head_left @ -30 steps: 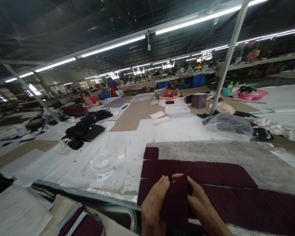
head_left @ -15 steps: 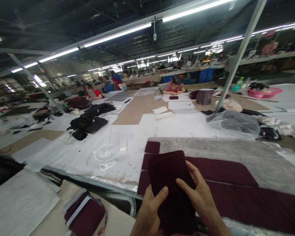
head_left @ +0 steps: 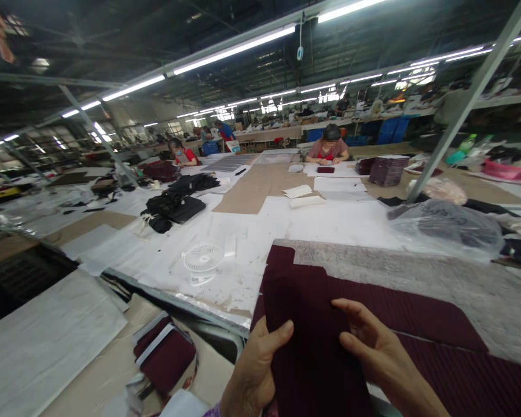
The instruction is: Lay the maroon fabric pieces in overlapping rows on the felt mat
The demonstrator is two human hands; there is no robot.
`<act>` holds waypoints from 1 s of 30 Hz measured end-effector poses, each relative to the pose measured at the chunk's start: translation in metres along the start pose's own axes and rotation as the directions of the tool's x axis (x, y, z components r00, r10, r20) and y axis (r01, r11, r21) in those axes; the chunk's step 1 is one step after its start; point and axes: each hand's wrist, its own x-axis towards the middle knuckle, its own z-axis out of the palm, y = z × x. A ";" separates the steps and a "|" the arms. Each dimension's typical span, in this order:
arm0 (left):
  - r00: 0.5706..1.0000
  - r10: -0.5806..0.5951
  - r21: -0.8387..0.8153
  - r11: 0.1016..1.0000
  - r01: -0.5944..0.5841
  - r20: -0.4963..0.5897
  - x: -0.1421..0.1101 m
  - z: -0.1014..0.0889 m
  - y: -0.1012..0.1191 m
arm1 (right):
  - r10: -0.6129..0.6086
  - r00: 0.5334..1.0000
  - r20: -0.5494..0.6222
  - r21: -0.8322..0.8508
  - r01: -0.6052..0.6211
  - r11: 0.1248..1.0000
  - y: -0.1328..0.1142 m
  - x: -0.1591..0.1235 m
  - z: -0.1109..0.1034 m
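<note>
A dark maroon fabric piece (head_left: 312, 341), seemingly folded or stacked, stands tilted up in front of me over the table edge. My left hand (head_left: 256, 362) grips its left side, thumb on the front and the other fingers behind. Beside its right edge is my right hand (head_left: 377, 347), thumb and index finger apart, their tips at the edge; whether they touch it I cannot tell. Behind the piece, ribbed maroon panels (head_left: 408, 301) lie in rows on the table, next to a mottled grey sheet (head_left: 373, 258).
At lower left, a bundle of maroon and grey pieces (head_left: 167, 356) lies on a beige surface. A white fan (head_left: 202, 258), black garments (head_left: 178, 202) and a plastic bag (head_left: 447, 229) are on the white table. A slanted metal post (head_left: 469, 104) rises at right. Co-workers sit across.
The view has swung left, so the scene sits further right. My right hand's fingers have come out from behind the fabric piece and spread at its edge; my left hand keeps its grip.
</note>
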 end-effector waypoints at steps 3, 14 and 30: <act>1.000 0.028 0.016 0.999 -0.028 -0.001 0.001 -0.001 0.003 | 0.057 0.998 0.014 0.017 -0.057 0.998 -0.003 -0.002 0.007; 0.995 0.042 0.055 0.997 -0.047 0.087 0.006 -0.007 0.002 | 0.175 0.959 -0.224 -0.068 -0.194 0.979 0.016 0.009 0.007; 0.998 0.062 0.046 0.997 -0.063 0.013 0.010 -0.007 0.003 | 0.107 0.994 0.002 -0.128 -0.106 0.986 0.002 0.011 0.010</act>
